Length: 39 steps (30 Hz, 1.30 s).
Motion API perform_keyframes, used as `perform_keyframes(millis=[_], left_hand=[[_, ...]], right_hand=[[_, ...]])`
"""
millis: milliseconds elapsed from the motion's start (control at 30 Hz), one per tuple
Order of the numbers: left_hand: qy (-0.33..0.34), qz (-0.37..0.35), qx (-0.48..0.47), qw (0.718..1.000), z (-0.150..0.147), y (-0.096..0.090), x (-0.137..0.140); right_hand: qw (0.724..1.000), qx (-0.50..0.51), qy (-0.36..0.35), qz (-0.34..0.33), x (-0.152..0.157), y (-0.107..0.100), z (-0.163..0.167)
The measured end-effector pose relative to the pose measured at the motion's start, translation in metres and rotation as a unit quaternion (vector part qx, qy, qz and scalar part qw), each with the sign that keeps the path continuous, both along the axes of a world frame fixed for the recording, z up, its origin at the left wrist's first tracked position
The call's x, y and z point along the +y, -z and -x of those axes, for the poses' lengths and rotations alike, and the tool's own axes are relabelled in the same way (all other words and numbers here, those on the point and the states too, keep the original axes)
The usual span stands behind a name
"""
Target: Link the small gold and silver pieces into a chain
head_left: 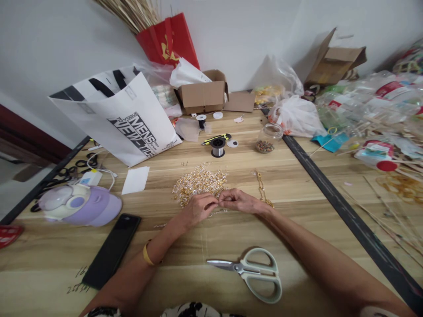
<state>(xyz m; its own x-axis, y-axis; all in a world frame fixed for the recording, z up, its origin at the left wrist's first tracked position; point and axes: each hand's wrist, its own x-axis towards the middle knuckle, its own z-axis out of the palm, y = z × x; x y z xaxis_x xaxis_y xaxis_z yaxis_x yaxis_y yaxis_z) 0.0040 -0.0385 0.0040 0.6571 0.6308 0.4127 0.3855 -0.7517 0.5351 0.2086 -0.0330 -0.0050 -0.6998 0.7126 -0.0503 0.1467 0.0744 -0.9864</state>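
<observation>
My left hand (200,208) and my right hand (238,200) meet fingertip to fingertip over the middle of the table. Both are closed in a pinch, and what lies between the fingers is too small to make out. Just beyond them spreads a heap of small gold and silver chain pieces (198,179), with a few bits of chain under the hands. A gold chain (260,185) lies by my right wrist, partly hidden behind it. Nearer my body rests a pair of scissors (243,267) with pale green handles, its blades slightly apart and pointing left.
Behind the heap stand a spool of silver wire (217,148), a yellow cutter knife (211,139) and a jar of beads (268,138). To the left are a black phone (112,251), a purple bottle (84,204) and a large white bag (115,116). Plastic bottles (390,90) crowd the right.
</observation>
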Motion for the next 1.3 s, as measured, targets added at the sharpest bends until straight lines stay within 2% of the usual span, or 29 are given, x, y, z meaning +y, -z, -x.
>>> perform_keyframes(millis=[133,233,367,467,600,700,1100,1300], left_hand=[[0.002,0.002,0.006,1.0,0.0008,0.0018,0.0002],[-0.011,0.029,0.012,0.999,0.0007,0.0029,0.0011],[-0.059,0.087,-0.001,0.994,-0.0004,0.0039,0.0032],[-0.098,0.161,-0.02,0.982,-0.0014,0.0044,0.0041],[-0.112,0.225,-0.045,0.967,-0.0027,0.0065,0.0037],[-0.112,0.214,-0.053,0.969,-0.0038,0.0081,0.0032],[-0.094,0.087,-0.05,0.991,-0.007,0.0008,-0.0002],[-0.081,0.038,-0.041,0.995,-0.0067,0.0028,-0.0016]], right_hand=[[1.0,0.007,-0.003,-0.001,0.0005,0.0025,-0.0002],[1.0,0.006,-0.003,0.0,0.001,0.003,-0.0002],[1.0,0.004,-0.001,-0.006,0.001,0.0027,-0.0002],[1.0,0.0,0.0,-0.006,0.0008,0.0035,-0.0003],[1.0,-0.004,-0.003,-0.003,0.0011,0.005,-0.0005],[1.0,-0.009,-0.009,-0.003,0.0018,0.0061,-0.0009],[1.0,0.001,-0.012,0.005,0.0004,0.0018,-0.0006],[1.0,0.008,-0.013,0.009,0.001,0.0024,-0.0003]])
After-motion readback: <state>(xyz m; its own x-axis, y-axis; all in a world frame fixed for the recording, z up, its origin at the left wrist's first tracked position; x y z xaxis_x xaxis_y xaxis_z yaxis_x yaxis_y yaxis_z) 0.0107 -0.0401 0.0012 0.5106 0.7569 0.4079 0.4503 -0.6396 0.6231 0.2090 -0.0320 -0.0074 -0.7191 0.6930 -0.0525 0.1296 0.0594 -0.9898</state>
